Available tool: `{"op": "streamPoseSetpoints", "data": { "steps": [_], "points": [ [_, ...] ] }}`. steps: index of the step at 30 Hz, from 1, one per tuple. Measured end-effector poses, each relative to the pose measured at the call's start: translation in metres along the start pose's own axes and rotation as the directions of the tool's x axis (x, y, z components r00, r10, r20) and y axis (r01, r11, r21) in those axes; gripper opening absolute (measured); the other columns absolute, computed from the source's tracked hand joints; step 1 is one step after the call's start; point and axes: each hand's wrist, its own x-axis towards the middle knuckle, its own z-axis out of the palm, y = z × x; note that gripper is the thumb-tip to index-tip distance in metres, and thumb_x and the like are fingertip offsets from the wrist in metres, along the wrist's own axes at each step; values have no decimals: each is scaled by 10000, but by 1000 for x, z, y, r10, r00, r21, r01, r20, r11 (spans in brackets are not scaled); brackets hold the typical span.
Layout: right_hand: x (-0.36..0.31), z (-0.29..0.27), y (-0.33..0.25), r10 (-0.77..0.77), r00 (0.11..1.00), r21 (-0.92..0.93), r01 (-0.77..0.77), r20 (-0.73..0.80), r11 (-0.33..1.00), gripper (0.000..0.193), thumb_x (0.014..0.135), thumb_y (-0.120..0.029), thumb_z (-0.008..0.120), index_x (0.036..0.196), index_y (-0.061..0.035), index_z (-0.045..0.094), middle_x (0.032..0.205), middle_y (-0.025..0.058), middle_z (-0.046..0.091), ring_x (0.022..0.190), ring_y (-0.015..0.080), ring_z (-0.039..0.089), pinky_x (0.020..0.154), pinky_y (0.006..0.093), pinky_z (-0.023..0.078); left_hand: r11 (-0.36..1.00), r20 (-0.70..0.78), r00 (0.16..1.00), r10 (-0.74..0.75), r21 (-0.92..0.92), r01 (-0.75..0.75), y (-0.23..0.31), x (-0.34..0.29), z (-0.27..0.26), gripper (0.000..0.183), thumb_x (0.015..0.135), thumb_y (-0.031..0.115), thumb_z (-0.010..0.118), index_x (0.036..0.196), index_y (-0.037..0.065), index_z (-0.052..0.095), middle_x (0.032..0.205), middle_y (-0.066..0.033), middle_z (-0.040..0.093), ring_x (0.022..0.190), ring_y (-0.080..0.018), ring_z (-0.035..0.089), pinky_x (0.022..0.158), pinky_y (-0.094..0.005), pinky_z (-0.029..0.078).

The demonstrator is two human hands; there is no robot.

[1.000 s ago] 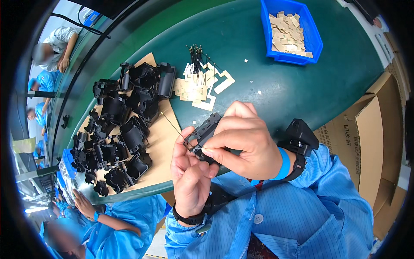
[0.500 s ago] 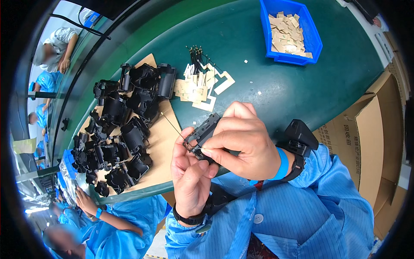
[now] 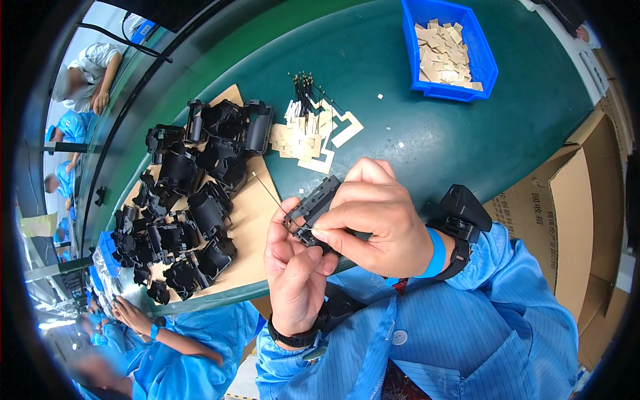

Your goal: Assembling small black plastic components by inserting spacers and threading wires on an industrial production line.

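Between my hands, over the table's near edge, is a black plastic frame (image 3: 319, 198) with openings in it. My left hand (image 3: 293, 270) grips its lower left end from below. Thumb and forefinger of my right hand (image 3: 373, 223) are pinched at the frame's lower part and cover much of it. A thin black cable (image 3: 267, 189) sticks out from the frame toward the upper left, ending in a small tip. Whether the right fingertips hold the cable or only press on the frame is hidden.
Many black plastic housings (image 3: 179, 170) stand on a cardboard sheet (image 3: 257, 193) at left. Beyond my hands lies a pile of cream flat antennas (image 3: 303, 137) with black cables. A blue bin (image 3: 490, 73) holds beige pieces. At right is a cardboard box (image 3: 567, 220); at lower left, a co-worker's hand (image 3: 133, 317).
My hands and the black frame have hardly moved. The co-worker's hand at lower left has shifted slightly down and to the left.
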Motion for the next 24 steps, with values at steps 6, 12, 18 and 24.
{"op": "streamPoseSetpoints", "data": {
  "steps": [6, 12, 18, 24],
  "points": [
    [0, 1, 1, -2, 1000, 11, 3, -18, 1000, 142, 608, -50, 710, 718, -108, 642, 684, -17, 585, 672, 173, 463, 680, 303, 332, 999, -20, 1000, 11, 37, -10, -1, 0, 0, 563, 747, -84, 465, 1268, 57, 308, 1095, -81, 501, 840, -114, 515, 551, -209, 424],
    [-1, 2, 2, -18, 999, 19, 19, -36, 1000, 142, 606, -51, 709, 719, -106, 642, 677, -14, 586, 663, 177, 460, 662, 312, 334, 998, -30, 999, 22, 57, -20, -2, 1, 0, 560, 747, -68, 486, 1262, 58, 305, 1103, -80, 500, 806, -102, 514, 537, -205, 420],
    [1, 1, 1, -57, 998, -8, 57, -36, 998, 136, 601, -77, 717, 712, -111, 645, 676, -21, 579, 653, 179, 457, 651, 313, 338, 1000, 4, 1000, 21, 10, -21, -4, 0, -5, 595, 730, -48, 519, 1267, 52, 284, 1111, -75, 499, 702, -68, 494, 533, -196, 412],
    [6, -11, -7, -162, 986, -230, 148, -43, 962, 254, 627, -164, 721, 852, -62, 662, 675, 10, 556, 631, 185, 468, 626, 314, 347, 998, 18, 998, 53, -44, -52, 1, -2, -2, 607, 712, -69, 510, 1263, 55, 289, 1114, -84, 495, 697, -71, 500, 502, -198, 416]
  ]
}}
